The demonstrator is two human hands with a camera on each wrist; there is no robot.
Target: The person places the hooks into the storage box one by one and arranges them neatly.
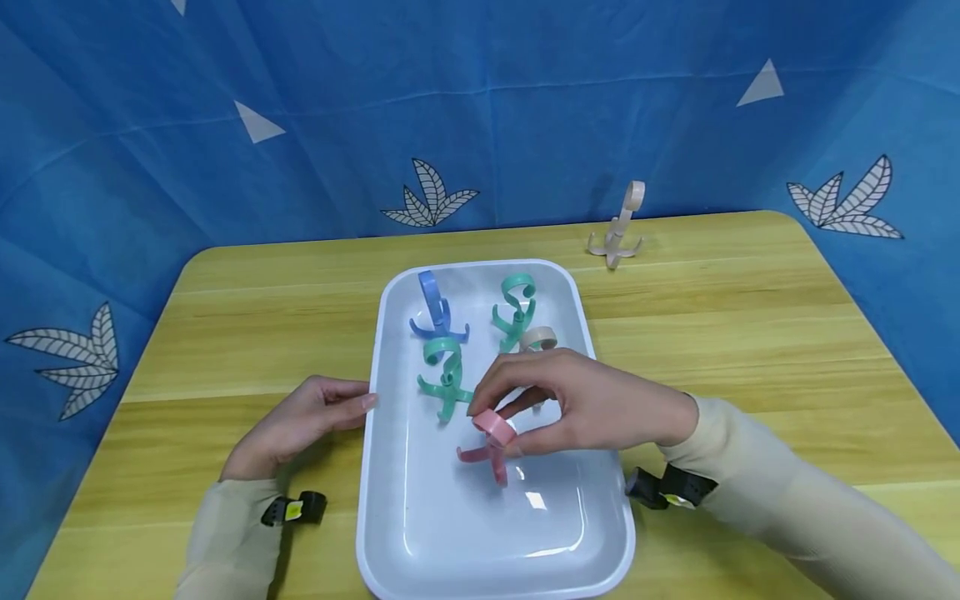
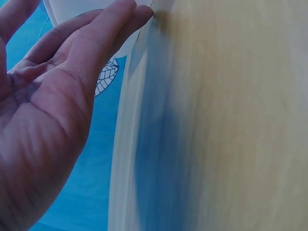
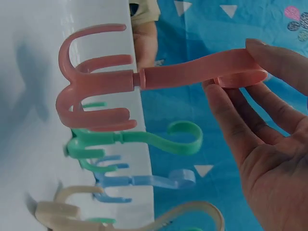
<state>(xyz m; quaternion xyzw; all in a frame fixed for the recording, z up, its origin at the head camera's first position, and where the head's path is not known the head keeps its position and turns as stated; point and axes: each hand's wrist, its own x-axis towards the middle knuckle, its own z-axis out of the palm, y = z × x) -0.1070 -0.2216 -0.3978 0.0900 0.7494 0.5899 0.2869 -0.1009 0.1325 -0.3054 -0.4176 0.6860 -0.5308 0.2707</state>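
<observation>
My right hand (image 1: pixel 577 400) pinches the curled top of a pink four-prong hanging hook (image 1: pixel 491 450) between thumb and fingers. In the right wrist view this pink hook (image 3: pixel 159 76) stands prongs-down over the white tray, a shadow beside it; contact with the tray floor is unclear. The fingers of my left hand (image 1: pixel 303 425) touch the left rim of the white tray (image 1: pixel 371 467). Two green hooks (image 1: pixel 446 379) and a blue hook (image 1: pixel 438 312) stand in the tray's far half. A beige hook (image 1: pixel 538 337) stands partly hidden behind my right hand.
Another beige hook (image 1: pixel 617 229) stands on the wooden table (image 1: pixel 750 333) near its back right edge. A blue patterned cloth (image 1: pixel 525 117) hangs behind the table. Dark wrist cameras (image 1: pixel 296 508) are strapped at both sleeves.
</observation>
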